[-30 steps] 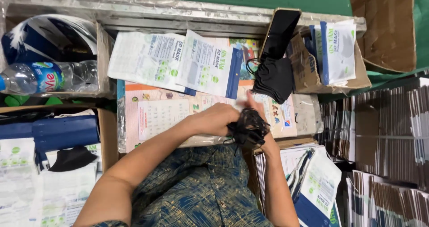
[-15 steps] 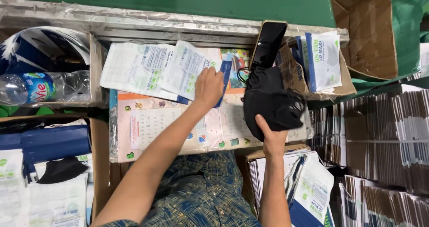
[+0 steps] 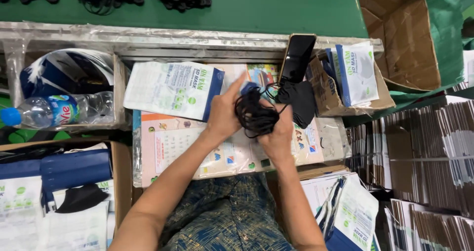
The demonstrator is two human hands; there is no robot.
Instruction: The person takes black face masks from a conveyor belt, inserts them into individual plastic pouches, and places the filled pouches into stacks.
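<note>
Black masks (image 3: pixel 256 115), a bunched stack with loose ear loops, sit pinched between both hands over the printed calendar sheet (image 3: pixel 177 152). Left hand (image 3: pixel 224 117) closes on the bundle's left side, index finger stretched up toward the flat white-and-blue pouch (image 3: pixel 170 90) lying just up-left of it. Right hand (image 3: pixel 276 135) grips the bundle from below-right, fingers curled around it. Step looks like squaring up a counted stack before bagging; next move probably needs the loops tucked in and a pouch mouth opened, which takes one hand off the stack. More black masks (image 3: pixel 298 103) lie touching the bundle, up-right of the right hand, under a dark phone (image 3: pixel 296 58) leaning on a small cardboard box (image 3: pixel 380 95); that box holds upright filled pouches (image 3: pixel 358 73). Left of the left hand, a box (image 3: pixel 116 88) holds a water bottle (image 3: pixel 59 110). Down-left, an open carton (image 3: pixel 121 177) holds pouches and one black mask (image 3: pixel 79 199). Empty pouches (image 3: pixel 353 214) are stacked below-right of the right hand.
</note>
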